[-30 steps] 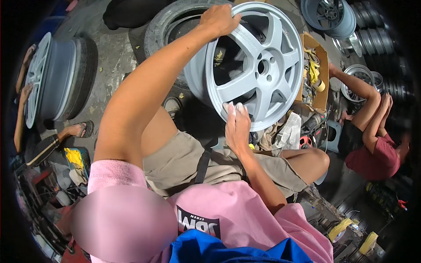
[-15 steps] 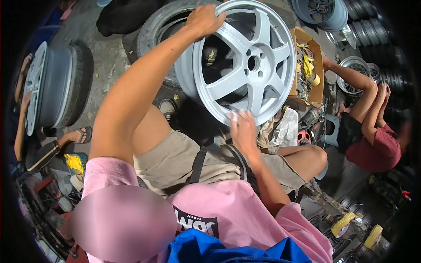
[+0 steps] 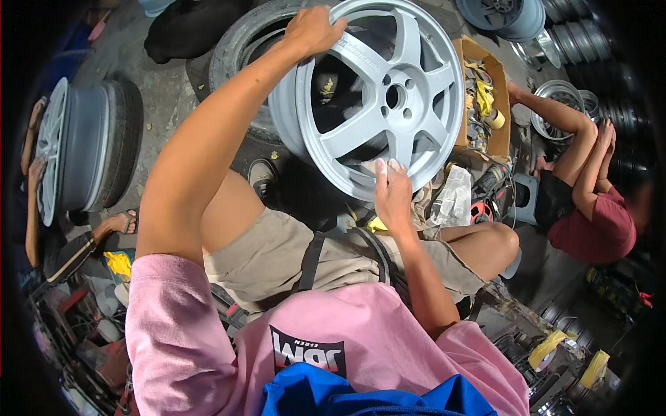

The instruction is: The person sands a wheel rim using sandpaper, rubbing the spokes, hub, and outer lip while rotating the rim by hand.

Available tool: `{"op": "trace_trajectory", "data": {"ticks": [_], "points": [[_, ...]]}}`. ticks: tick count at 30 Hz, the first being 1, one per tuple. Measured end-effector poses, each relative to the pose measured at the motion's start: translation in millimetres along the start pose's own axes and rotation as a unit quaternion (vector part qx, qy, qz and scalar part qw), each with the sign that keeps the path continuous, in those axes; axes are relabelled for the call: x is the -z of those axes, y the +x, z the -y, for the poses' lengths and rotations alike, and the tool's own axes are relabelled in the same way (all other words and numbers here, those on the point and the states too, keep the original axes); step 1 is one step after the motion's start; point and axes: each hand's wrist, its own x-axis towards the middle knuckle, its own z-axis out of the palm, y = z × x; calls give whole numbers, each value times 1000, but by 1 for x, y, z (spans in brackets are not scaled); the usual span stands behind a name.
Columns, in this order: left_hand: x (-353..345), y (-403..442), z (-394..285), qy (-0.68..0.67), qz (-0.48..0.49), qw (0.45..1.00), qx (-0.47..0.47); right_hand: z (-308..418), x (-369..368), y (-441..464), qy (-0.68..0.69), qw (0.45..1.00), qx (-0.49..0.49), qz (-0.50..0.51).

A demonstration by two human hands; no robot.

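A pale grey multi-spoke wheel rim [image 3: 357,130] stands tilted before my knees. My left hand [image 3: 312,31] grips its upper left edge, with the fingers wrapped over the lip. At the lower edge, my right hand [image 3: 393,191] has its fingers bent and pressed together against the rim, near the base of a spoke. The fingertips look whitish, and whatever they may hold is too small to make out. Behind the rim lies a dusty tyre [image 3: 225,66], partly hidden by my left forearm and the rim.
Right of the rim is a cardboard box [image 3: 501,104] of scraps and tape. A power tool [image 3: 491,182] lies below it. A person in a red shirt [image 3: 598,225] sits at right. Another person's hands touch a wheel with a tyre [image 3: 125,145] at left. More rims [image 3: 583,48] are stacked upper right.
The view has shifted, so the rim appears slightly farther left and up. My right hand has moved rightward along the rim's lower edge. My left hand keeps its hold.
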Motion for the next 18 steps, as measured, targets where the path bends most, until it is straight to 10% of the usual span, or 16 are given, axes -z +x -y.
{"op": "trace_trajectory", "data": {"ticks": [7, 18], "points": [[24, 4, -13, -66, 133, 988, 48, 38, -42, -9, 60, 993, 96, -26], [9, 10, 10, -13, 88, 996, -16, 21, -41, -10, -7, 997, 76, -6]]}}
